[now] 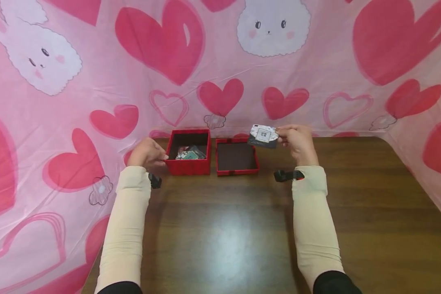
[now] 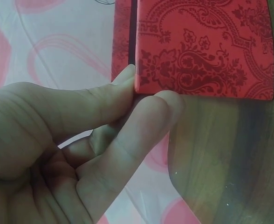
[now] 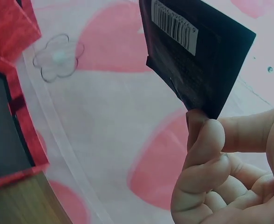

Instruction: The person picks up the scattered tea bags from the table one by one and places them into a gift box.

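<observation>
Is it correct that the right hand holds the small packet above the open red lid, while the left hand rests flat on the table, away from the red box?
Not quite. The head view shows the left hand touching the red box, and the left wrist view shows its fingers pinching the box's corner. The right hand does hold the small packet above the open red lid.

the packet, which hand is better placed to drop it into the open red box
Right, probably. The right hand already pinches the packet above the lid, beside the open red box. The left hand grips that box's corner, steadying it.
</observation>
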A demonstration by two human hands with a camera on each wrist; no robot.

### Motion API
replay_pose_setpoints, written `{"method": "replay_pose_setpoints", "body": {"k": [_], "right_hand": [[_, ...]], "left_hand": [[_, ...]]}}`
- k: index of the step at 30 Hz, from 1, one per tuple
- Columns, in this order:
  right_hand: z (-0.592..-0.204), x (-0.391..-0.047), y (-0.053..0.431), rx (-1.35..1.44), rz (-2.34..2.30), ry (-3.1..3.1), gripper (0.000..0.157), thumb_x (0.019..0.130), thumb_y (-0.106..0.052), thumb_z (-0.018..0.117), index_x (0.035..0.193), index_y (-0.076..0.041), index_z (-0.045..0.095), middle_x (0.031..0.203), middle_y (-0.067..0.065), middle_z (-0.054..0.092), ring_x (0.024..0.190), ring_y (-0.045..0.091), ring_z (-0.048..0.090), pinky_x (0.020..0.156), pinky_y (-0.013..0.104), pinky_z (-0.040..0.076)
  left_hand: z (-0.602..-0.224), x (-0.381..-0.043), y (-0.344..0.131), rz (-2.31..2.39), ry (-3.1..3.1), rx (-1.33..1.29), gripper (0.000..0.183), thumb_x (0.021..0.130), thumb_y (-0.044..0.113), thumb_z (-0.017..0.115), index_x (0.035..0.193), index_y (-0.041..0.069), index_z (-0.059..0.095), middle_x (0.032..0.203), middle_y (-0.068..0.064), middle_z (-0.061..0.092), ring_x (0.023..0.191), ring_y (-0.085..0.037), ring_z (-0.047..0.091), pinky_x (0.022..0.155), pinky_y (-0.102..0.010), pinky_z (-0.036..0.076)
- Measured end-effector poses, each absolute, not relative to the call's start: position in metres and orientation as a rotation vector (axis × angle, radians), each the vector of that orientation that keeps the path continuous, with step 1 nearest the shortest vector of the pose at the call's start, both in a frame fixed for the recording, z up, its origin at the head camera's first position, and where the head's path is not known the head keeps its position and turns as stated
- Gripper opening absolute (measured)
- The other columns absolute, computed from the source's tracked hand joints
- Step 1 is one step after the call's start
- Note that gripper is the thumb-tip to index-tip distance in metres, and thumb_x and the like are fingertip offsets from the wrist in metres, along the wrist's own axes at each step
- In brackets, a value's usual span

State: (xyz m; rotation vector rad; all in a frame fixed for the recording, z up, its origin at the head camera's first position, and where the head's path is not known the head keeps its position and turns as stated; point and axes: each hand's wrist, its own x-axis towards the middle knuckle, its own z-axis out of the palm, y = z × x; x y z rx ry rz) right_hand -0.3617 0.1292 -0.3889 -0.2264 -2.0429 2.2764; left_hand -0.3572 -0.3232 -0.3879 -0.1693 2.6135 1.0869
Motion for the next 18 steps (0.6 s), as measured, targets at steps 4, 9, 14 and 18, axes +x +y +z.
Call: {"method": "replay_pose_setpoints", "body": {"k": [4, 9, 14, 18], "right_hand": [[-0.387, -0.371, 0.107, -0.169, 2.294, -2.081, 0.008, 0.090, 0.004, 0.067, 0.084, 0.002, 0.073, 0.068, 0.003, 0.067, 0.051, 0.009, 0.057, 0.047, 0.019, 0.044], [-0.384, -0.380, 0.077, -0.129, 2.296, -2.095, 0.008, 0.090, 0.003, 0.068, 0.091, 0.009, 0.073, 0.071, 0.005, 0.066, 0.051, 0.010, 0.057, 0.047, 0.020, 0.043], [-0.381, -0.386, 0.046, -0.140, 2.368, -2.099, 0.011, 0.089, 0.005, 0.067, 0.097, 0.011, 0.072, 0.071, 0.006, 0.066, 0.051, 0.010, 0.057, 0.045, 0.019, 0.045], [-0.379, -0.390, 0.024, -0.177, 2.379, -2.126, 0.016, 0.089, 0.004, 0.068, 0.104, 0.011, 0.072, 0.076, 0.008, 0.067, 0.050, 0.009, 0.057, 0.044, 0.018, 0.045]], "left_hand": [[-0.392, -0.361, -0.322, 1.106, 2.614, -0.158, 0.021, 0.087, -0.003, 0.074, 0.104, -0.014, 0.072, 0.075, -0.009, 0.071, 0.064, -0.018, 0.070, 0.065, -0.031, 0.060], [-0.395, -0.361, -0.323, 1.154, 2.607, -0.163, 0.018, 0.085, -0.004, 0.074, 0.100, -0.013, 0.073, 0.077, -0.008, 0.072, 0.063, -0.017, 0.069, 0.067, -0.034, 0.060], [-0.394, -0.359, -0.323, 1.148, 2.615, -0.186, 0.016, 0.086, -0.004, 0.074, 0.098, -0.013, 0.073, 0.077, -0.010, 0.072, 0.062, -0.017, 0.069, 0.063, -0.031, 0.060], [-0.392, -0.358, -0.320, 1.090, 2.663, -0.165, 0.016, 0.085, -0.001, 0.075, 0.098, -0.011, 0.075, 0.077, -0.009, 0.073, 0.061, -0.016, 0.068, 0.064, -0.031, 0.059]]}}
